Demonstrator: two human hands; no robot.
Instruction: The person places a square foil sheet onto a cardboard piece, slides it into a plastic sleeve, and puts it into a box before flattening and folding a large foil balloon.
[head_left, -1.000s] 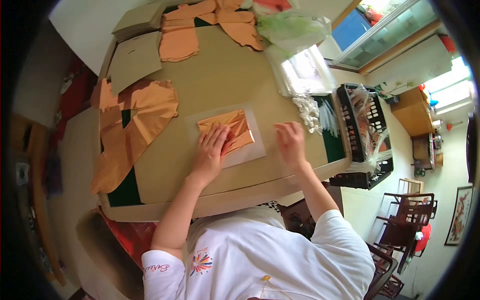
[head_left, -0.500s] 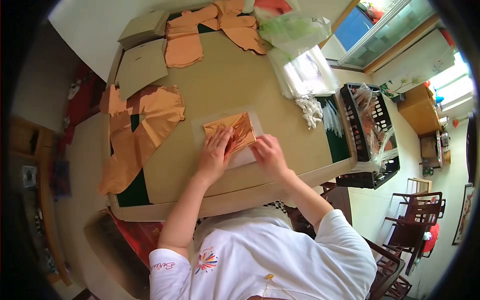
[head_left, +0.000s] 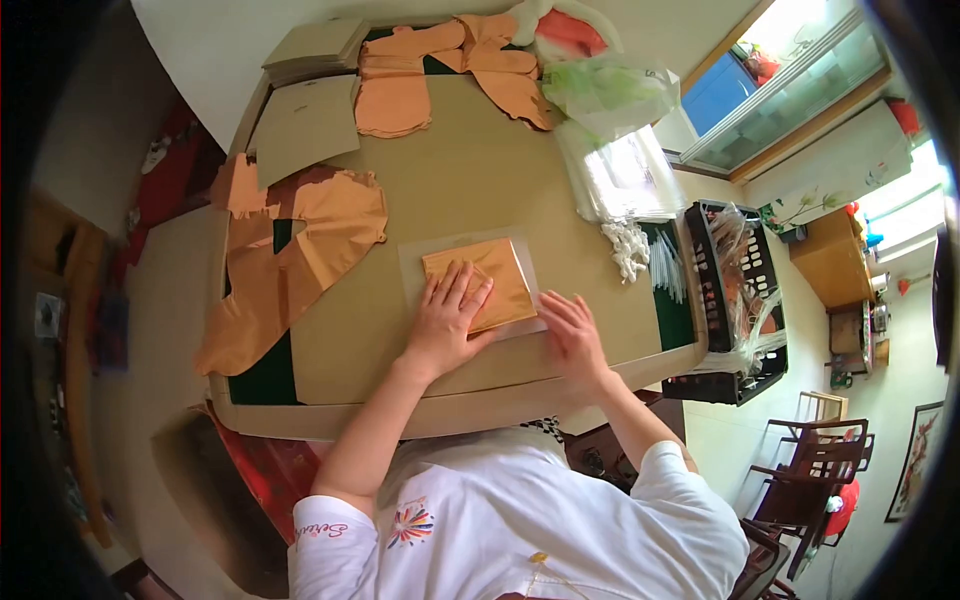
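Observation:
My left hand [head_left: 451,318] lies flat on a folded copper-coloured foil piece [head_left: 505,270], fingers spread across its left half. Beneath the foil is a translucent plastic sheet or bag [head_left: 412,262], its edges showing around it. Close to the foil's right edge is my right hand [head_left: 572,330], its fingers stretched out, a little blurred, with nothing seen in them. The foil now looks like a flat, nearly square packet with shallow creases.
Unfolded copper foil shapes [head_left: 300,250] lie at the left, more [head_left: 395,103] at the back. Grey-brown card sheets [head_left: 308,125] are stacked back left. Clear plastic bags [head_left: 630,180], white small pieces [head_left: 627,250] and clear sticks [head_left: 665,265] lie right, beside a black crate [head_left: 740,290].
The foil has gone from tilted and crinkled to lying flat. My left hand has spread over it, and my right hand has come away from its right edge. The whole view shifted slightly.

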